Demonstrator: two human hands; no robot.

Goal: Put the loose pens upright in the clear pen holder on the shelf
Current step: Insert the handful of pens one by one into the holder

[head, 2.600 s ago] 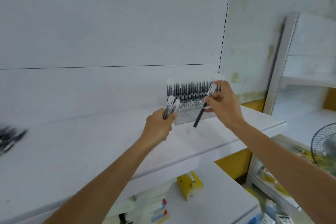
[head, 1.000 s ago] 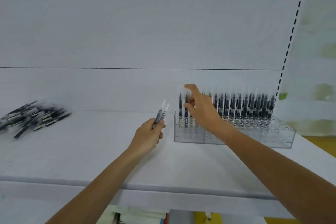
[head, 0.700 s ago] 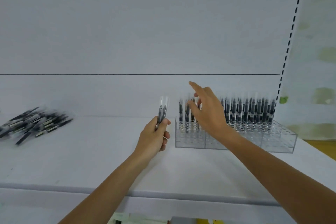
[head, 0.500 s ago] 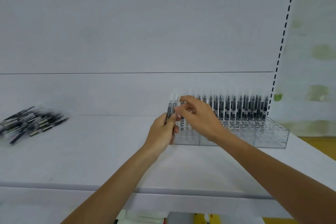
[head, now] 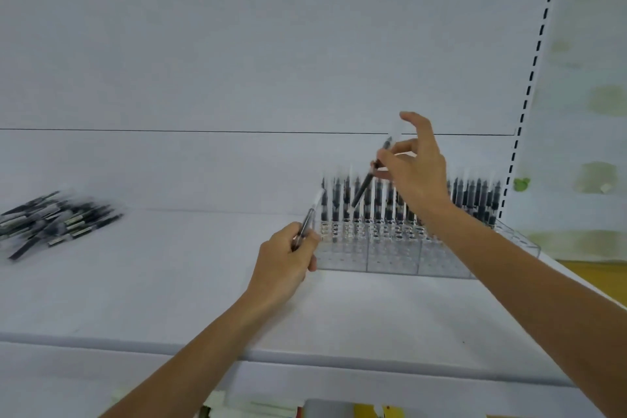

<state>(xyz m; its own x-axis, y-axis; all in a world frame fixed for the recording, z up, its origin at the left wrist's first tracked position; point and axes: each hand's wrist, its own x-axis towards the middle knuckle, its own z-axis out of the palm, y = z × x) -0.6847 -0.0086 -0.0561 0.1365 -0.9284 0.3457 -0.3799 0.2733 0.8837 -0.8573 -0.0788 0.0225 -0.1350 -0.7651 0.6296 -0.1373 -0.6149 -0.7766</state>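
Right of centre in the frame, the right hand point(head: 419, 176) pinches a black pen point(head: 363, 187) between thumb and curled fingers, with the index finger raised clear above it. This pen is tilted, its lower end pointing down-left over the left part of the clear pen holder point(head: 393, 256); whether that end touches the standing pens behind it cannot be told.

The holder stands on the white shelf point(head: 163, 285), right of centre, close to the back panel point(head: 237, 44). A row of upright pens point(head: 471, 193) fills its rear holes, while the front holes show clear.

Just left of the holder's near left corner, the left hand point(head: 283, 265) is curled round a second pen point(head: 310, 217), which sticks up and leans right toward the holder. Blur hides whether it grips more than one.

At the left edge of the frame, well apart from the holder, a pile of loose pens point(head: 54, 222) lies flat on the shelf.
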